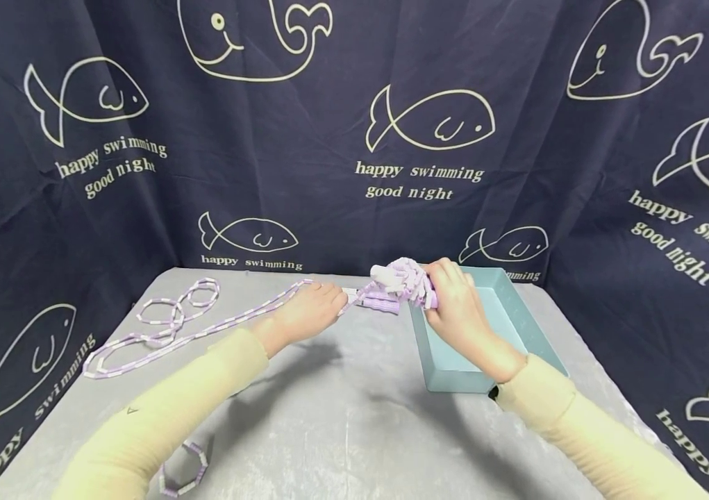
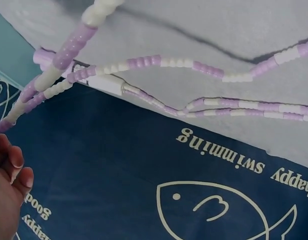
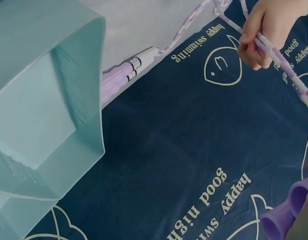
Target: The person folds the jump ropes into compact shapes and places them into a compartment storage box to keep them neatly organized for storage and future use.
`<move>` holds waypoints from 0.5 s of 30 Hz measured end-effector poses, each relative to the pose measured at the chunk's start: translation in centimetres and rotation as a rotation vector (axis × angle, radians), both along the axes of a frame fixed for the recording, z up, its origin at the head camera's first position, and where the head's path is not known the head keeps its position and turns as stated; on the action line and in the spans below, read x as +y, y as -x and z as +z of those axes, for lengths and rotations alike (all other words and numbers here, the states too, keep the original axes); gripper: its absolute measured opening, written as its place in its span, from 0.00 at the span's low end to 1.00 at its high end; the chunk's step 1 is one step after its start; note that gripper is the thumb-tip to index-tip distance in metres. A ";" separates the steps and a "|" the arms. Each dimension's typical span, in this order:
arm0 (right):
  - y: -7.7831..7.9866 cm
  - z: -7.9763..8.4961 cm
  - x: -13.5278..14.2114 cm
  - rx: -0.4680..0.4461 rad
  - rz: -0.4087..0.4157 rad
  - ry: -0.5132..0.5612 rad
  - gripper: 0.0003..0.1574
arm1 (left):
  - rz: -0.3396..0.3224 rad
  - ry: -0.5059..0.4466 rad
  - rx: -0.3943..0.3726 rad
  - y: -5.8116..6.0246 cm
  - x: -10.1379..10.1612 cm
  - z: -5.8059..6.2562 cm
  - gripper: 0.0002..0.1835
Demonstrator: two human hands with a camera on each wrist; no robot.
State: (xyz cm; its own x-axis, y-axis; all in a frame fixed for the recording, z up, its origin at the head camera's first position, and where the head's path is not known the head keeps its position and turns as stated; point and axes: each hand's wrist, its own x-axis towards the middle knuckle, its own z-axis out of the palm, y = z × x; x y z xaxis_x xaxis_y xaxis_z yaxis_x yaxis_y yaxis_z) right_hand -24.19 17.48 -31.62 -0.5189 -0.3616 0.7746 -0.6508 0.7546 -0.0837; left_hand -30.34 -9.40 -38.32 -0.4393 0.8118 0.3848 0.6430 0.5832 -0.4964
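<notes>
My left hand (image 1: 313,312) grips doubled strands of a purple-and-white beaded jump rope (image 2: 76,45). The strands run from there to a bunched coil (image 1: 405,278), which my right hand (image 1: 459,305) holds beside the box. Two purple handle ends (image 3: 300,197) poke out at the right hand in the right wrist view; most of that hand is out of frame there. Behind the strands, a second jump rope's purple handles (image 1: 381,303) lie side by side on the table, their beaded rope (image 1: 223,326) stretching left.
A light blue open box (image 1: 438,378) stands on the right of the grey table (image 1: 354,430), under my right forearm. Loops of beaded rope (image 1: 176,312) lie at the left back. Another beaded loop (image 1: 204,462) shows by my left sleeve. A dark fish-print curtain (image 1: 317,160) hangs behind.
</notes>
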 end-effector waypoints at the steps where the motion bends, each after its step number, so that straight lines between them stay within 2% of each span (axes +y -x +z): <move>1: 0.0 0.0 0.0 -0.012 -0.014 0.005 0.21 | 0.000 -0.004 -0.006 -0.1 0.1 -0.1 0.06; 5: 0.4 0.1 0.2 -0.058 -0.072 0.020 0.20 | 0.009 0.003 -0.032 -0.5 0.4 -0.4 0.06; 12: 1.4 0.5 0.6 -0.126 -0.173 0.030 0.18 | -0.048 0.000 -0.045 -1.5 0.9 -0.6 0.06; 15: 1.5 0.6 0.6 -0.154 -0.201 0.034 0.17 | -0.050 0.016 -0.053 -2.0 1.1 -0.6 0.07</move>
State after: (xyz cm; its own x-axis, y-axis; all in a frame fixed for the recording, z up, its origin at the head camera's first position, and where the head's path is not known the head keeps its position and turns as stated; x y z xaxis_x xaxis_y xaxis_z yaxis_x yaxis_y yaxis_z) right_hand -25.71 18.10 -31.07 -0.6908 -0.2141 0.6906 -0.4653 0.8627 -0.1980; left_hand -28.37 -8.26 -38.93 -0.4175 0.8390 0.3488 0.6963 0.5421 -0.4704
